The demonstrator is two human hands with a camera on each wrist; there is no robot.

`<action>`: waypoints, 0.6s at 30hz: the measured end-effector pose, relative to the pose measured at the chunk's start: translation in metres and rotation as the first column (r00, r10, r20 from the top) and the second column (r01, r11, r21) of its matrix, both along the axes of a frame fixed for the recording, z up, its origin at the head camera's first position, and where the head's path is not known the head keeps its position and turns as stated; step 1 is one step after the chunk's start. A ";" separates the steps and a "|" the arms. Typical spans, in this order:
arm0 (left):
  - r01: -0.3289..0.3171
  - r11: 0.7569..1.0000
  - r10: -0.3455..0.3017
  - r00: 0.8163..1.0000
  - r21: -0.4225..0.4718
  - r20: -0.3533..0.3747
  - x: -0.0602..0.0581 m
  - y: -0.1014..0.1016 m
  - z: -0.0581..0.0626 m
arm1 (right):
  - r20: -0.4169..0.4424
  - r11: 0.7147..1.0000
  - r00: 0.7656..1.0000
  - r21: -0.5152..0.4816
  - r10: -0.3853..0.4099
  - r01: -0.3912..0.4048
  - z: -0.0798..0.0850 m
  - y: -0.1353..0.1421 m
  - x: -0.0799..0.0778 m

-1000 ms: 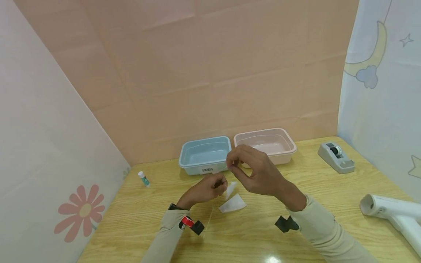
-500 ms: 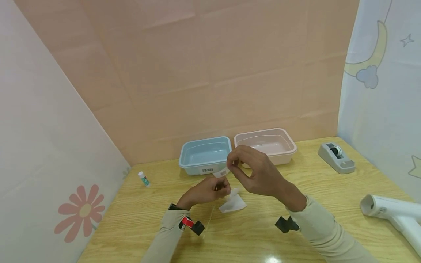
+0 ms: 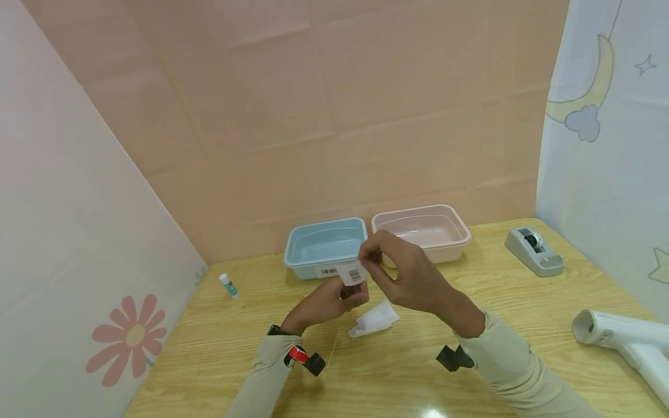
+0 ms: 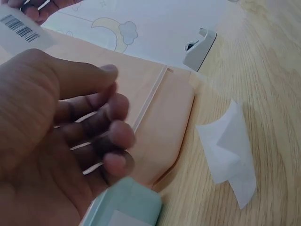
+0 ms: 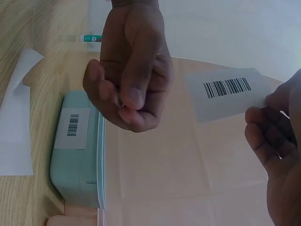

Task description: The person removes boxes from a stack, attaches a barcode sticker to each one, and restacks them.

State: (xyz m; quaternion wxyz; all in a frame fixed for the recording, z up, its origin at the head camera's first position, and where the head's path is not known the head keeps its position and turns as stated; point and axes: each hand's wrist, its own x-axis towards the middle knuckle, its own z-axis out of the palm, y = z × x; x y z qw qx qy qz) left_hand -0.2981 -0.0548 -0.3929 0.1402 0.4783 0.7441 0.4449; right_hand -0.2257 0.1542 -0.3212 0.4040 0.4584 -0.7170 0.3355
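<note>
My right hand [image 3: 410, 276] pinches a white barcode label [image 5: 229, 92] by one edge between thumb and fingertips, its printed side showing. Just below and to the left, my left hand [image 3: 329, 302] is held loosely curled; the left wrist view shows nothing between its fingers [image 4: 123, 134]. On the table beneath the hands lie white paper pieces [image 3: 375, 320], one overlapping the other and slightly folded. Behind the hands stands a light blue bin [image 3: 303, 268] that bears a barcode label on its front [image 5: 72, 128].
A pink bin [image 3: 449, 253] stands right of the blue one, against the back wall. Farther right sits a grey tape dispenser [image 3: 534, 251]. White tubes [image 3: 627, 331] lie at the right edge. A glue stick [image 3: 229, 285] lies at the left of the wooden table [image 3: 235, 348].
The barcode label in my right hand has turned so its print faces up. A paper piece by my left hand has dropped onto the other paper, and that hand's fingers have loosened.
</note>
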 end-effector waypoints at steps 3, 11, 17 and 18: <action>-0.034 0.996 0.033 0.999 0.086 0.008 0.002 0.001 0.003 | 0.034 1.000 0.999 -0.002 -0.027 0.027 -0.003 -0.001 0.000; -0.122 0.951 0.114 0.992 0.284 0.045 0.007 0.000 0.010 | 0.072 0.995 0.994 -0.033 -0.088 0.090 -0.005 -0.003 -0.001; -0.181 0.893 0.162 0.983 0.412 0.081 0.007 0.000 0.012 | 0.086 0.996 0.995 -0.060 -0.060 0.065 -0.005 -0.004 -0.002; -0.192 0.880 0.168 0.981 0.435 0.094 0.007 0.000 0.013 | 0.084 0.996 0.995 -0.066 -0.058 0.063 -0.005 -0.004 -0.002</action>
